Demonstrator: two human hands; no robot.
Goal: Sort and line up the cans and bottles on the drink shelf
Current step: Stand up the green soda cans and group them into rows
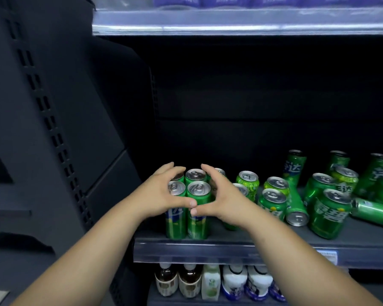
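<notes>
Both bare forearms reached forward, the left one running toward 1 o'clock, the right toward 11 o'clock. The left hand (161, 191) and right hand (223, 195) curved toward each other round a cluster of cans (198, 188), thumb tips almost meeting at 6 o'clock of the ring they made, fingertips (170, 166) apart at 12 o'clock
</notes>
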